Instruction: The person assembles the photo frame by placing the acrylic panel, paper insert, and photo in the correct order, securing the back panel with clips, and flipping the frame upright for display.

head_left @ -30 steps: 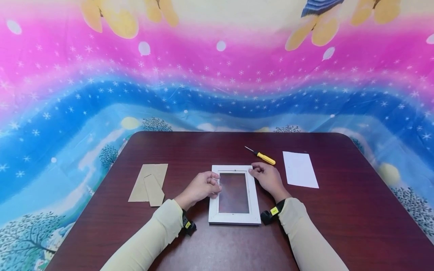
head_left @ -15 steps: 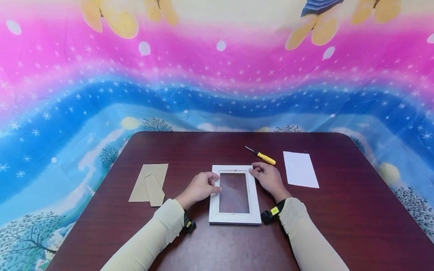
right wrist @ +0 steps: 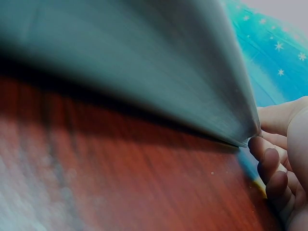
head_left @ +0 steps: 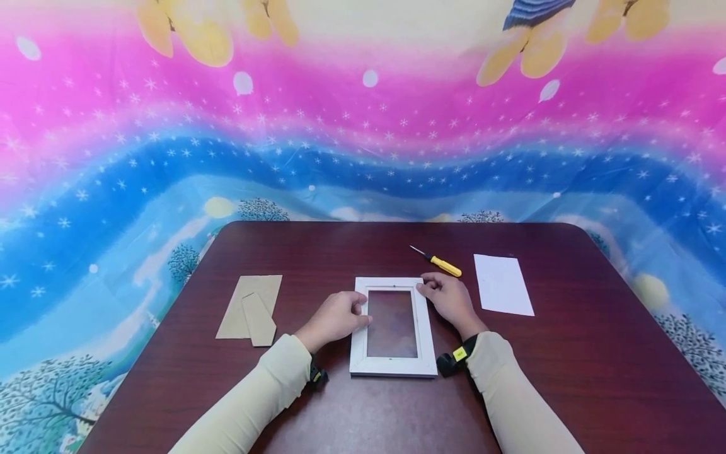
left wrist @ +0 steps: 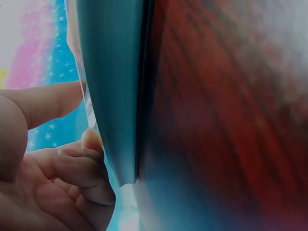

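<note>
My right hand (head_left: 448, 295) pinches the far right corner of the frame (head_left: 391, 366), on the desk (head_left: 374, 416). Left hand (head_left: 334, 317): at its left side, grip indeterminate. Opening appears complete; backing (head_left: 231, 323), stand (head_left: 259, 323), paper (head_left: 503, 287) unfitted.

wrist views hug the frame (head_left: 391, 366); head's looks down.

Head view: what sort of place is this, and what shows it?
Probably an indoor workspace set up for small hands-on jobs: a dark red-brown table, a yellow-handled screwdriver lying on it, and a pink-and-blue snowflake-printed backdrop behind.
</note>
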Available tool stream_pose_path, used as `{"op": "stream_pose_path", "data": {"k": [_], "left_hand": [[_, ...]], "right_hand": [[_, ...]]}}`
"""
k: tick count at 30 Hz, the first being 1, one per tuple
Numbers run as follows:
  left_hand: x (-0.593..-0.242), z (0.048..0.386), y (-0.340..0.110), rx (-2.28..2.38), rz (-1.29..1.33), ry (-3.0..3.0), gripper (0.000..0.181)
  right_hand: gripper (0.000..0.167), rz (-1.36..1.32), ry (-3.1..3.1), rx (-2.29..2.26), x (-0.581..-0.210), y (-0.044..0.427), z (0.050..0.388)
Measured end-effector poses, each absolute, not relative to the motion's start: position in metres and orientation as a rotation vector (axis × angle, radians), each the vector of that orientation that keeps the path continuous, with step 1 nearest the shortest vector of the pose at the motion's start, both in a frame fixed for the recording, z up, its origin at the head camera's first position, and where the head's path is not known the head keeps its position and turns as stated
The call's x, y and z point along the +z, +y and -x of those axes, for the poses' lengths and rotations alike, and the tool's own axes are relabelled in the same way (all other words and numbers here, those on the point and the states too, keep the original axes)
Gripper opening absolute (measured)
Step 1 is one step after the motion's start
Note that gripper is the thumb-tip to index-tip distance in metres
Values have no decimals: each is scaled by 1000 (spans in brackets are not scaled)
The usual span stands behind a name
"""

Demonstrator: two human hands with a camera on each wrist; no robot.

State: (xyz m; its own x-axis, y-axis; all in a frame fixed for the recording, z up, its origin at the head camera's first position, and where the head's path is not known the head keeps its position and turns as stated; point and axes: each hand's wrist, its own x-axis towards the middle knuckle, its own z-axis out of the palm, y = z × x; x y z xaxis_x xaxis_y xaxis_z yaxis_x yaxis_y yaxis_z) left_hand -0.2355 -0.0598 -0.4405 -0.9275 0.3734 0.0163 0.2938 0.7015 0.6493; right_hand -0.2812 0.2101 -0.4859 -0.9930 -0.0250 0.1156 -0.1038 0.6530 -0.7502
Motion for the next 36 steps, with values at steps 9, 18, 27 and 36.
{"op": "stream_pose_path", "data": {"k": [9,18,27,36], "left_hand": [[-437,234,-58,865,-512,2870,34],[-436,234,-57,818,-493,2880,36],[-436,233,-54,777,-501,2905,37],[-436,229,-53,647,-551,2978,40]], "right_hand": [[34,-112,-2761,1260,-487,211,281],[34,-114,-2770,1246,-487,211,281],[34,-106,-2773,1255,-485,210,281],[35,-98,-2777,1264,-486,211,281]]}}
